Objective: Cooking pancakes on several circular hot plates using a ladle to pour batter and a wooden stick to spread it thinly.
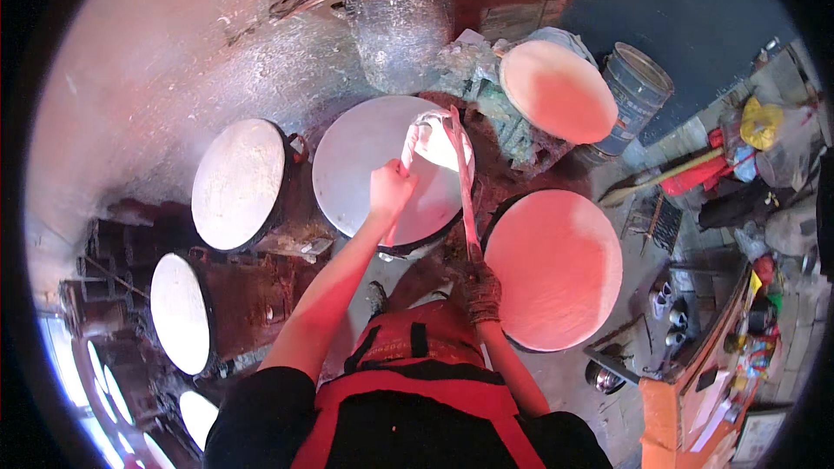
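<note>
Red apron (pixel 417 343), lower centre. Right hand (pixel 482 291), gloved, wrapped round the lower end of a long bar (pixel 466 191), mid-frame. Left hand (pixel 391 191), bare, fist closed on a second bar (pixel 407 148); can't tell if the bars join. Bright white piece (pixel 441 143) between their upper parts, seen against the grey disc (pixel 356 165). Farther: tilted pinkish disc (pixel 558 91), metal drum (pixel 641 82), upper right.

A workshop is suggested by the big pale-topped drums (pixel 369 165) stood at the centre and at four, eight and nine o'clock, the splattered wall (pixel 252 61) between ten and eleven, and the cluttered table (pixel 658 412) at four.
</note>
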Available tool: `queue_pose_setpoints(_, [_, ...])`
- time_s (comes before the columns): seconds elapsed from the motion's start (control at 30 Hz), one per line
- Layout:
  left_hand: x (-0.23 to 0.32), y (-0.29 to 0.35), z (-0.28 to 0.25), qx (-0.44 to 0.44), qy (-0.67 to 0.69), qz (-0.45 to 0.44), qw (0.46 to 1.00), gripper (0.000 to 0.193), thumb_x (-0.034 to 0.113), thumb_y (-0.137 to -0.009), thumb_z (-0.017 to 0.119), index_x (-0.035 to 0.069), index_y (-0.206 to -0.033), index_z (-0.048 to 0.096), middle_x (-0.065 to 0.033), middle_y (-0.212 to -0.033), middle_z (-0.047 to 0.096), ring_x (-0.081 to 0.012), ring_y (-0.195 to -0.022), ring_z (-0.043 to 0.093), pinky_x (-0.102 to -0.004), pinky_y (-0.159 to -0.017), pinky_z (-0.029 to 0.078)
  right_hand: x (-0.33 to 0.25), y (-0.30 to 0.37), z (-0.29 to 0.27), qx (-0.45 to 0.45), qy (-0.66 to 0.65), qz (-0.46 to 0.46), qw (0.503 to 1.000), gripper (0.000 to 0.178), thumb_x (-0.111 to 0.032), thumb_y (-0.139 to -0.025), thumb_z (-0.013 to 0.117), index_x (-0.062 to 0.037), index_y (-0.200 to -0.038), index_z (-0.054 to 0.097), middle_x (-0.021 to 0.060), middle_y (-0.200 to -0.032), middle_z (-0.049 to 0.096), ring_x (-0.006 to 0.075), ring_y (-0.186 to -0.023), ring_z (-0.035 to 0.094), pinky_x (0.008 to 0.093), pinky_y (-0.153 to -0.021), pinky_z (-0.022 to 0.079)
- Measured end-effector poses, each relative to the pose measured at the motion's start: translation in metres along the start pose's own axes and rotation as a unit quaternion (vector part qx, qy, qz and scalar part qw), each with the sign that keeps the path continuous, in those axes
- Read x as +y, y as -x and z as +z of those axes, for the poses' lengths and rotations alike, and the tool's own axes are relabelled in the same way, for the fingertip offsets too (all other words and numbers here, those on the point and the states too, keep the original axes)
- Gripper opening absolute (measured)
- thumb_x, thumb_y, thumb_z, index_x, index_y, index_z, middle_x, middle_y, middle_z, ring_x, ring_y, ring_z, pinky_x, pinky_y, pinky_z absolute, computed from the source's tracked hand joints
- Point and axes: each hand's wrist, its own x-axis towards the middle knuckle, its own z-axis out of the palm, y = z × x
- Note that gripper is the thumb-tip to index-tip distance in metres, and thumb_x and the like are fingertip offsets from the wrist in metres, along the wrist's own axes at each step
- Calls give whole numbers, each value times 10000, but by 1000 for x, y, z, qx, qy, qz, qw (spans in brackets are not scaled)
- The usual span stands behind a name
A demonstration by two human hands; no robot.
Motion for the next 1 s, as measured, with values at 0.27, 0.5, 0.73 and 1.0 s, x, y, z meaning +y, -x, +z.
queue_pose_setpoints(0.27, [5, -64, -87, 185, -264, 306, 896, 79, 13, -683, 545, 64, -737, 572, -104, -815, 529, -328, -794, 543, -442, -639, 447, -66, -38, 83, 45, -137, 30, 989, 449, -124, -890, 466, -186, -1330, 406, 46, -684, 554, 187, -590, 511, 323, -563, 429])
queue_pose_setpoints(0.5, [6, -83, -133, 129, -299, 330, 886, 79, 47, -667, 584, 100, -719, 611, -86, -791, 524, -291, -801, 543, -418, -639, 463, -49, -7, 121, 149, -376, 124, 906, 344, -186, -903, 514, -197, -1247, 523, -66, -758, 559, 43, -590, 466, 224, -511, 393])
queue_pose_setpoints(0.73, [-53, -39, -158, 46, -234, 228, 944, 90, 97, -678, 613, 110, -765, 635, -106, -771, 569, -311, -746, 582, -417, -636, 473, -85, -54, 181, 179, -134, 94, 970, 429, -248, -874, 528, -81, -1265, 476, 86, -1127, 594, 179, -894, 556, 300, -745, 435])
queue_pose_setpoints(1.0, [-109, 24, -195, -39, 35, 50, 997, 112, 135, -775, 601, 42, -838, 594, -61, -627, 556, -166, -472, 547, -303, -440, 424, -71, -133, 199, 130, -141, 15, 981, 362, -180, -860, 556, -169, -1222, 545, -41, -802, 576, 54, -554, 482, 212, -496, 402])
